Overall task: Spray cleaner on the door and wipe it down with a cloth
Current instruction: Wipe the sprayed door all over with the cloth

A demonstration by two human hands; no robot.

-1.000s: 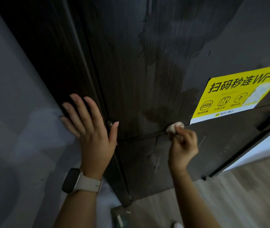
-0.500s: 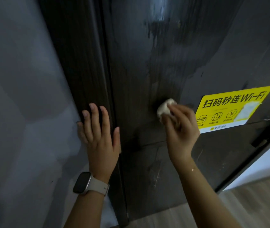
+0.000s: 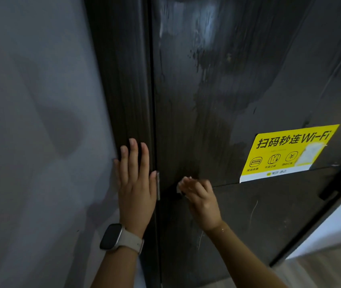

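The dark door (image 3: 217, 90) fills the middle and right of the view, with wet streaks and smears running down its upper part. My right hand (image 3: 201, 201) grips a small white cloth (image 3: 181, 183) and presses it against the door near its left edge, just above a horizontal seam. My left hand (image 3: 135, 183) lies flat with straight fingers on the dark door frame (image 3: 121, 80), a watch on its wrist. No spray bottle is in view.
A yellow Wi-Fi sticker (image 3: 286, 152) is stuck on the door to the right of the cloth. A grey wall (image 3: 30, 121) stands on the left. Pale wooden floor (image 3: 331, 271) and a bright opening show at the lower right.
My right hand carried the cloth up from beside the sticker, then down and left to the door's left edge. My left hand stayed flat on the frame while the view shifted upward.
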